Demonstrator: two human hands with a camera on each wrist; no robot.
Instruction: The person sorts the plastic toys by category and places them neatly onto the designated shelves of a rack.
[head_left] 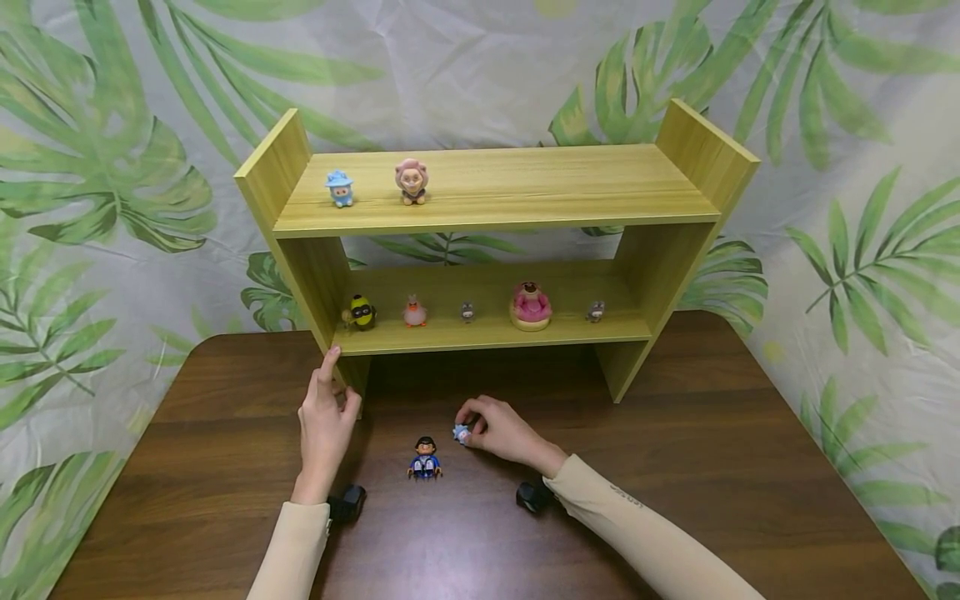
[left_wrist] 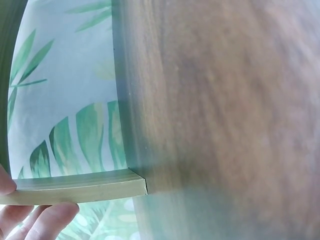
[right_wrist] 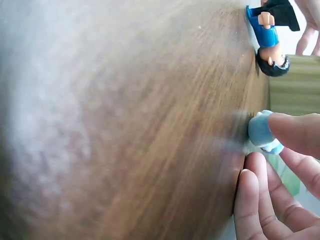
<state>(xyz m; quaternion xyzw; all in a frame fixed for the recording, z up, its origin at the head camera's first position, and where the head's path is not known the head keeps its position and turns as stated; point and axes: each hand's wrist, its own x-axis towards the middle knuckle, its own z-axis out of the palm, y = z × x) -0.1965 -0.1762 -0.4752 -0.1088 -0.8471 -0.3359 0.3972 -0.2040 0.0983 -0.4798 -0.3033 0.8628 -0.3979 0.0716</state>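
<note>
My right hand [head_left: 506,429] pinches a small light-blue figurine [head_left: 461,432] between thumb and fingers, low over the table. In the right wrist view the thumb lies on the blue figurine [right_wrist: 260,131], and the other fingertips are down by the wood. My left hand [head_left: 326,425] grips the left side panel [left_wrist: 85,187] of a wooden shelf [head_left: 525,187], thumb on one face and fingers on the other. Between the hands, a black-haired toy figure [head_left: 425,460] in a blue jacket stands on the table.
On the top board are a blue-hatted figurine [head_left: 341,190] and a pink-maned one [head_left: 412,182]. The lower board carries several more, among them a yellow figurine [head_left: 362,312], a pink-and-white one [head_left: 414,312] and a larger pink one [head_left: 531,307]. A leaf-print cloth [head_left: 450,75] hangs behind.
</note>
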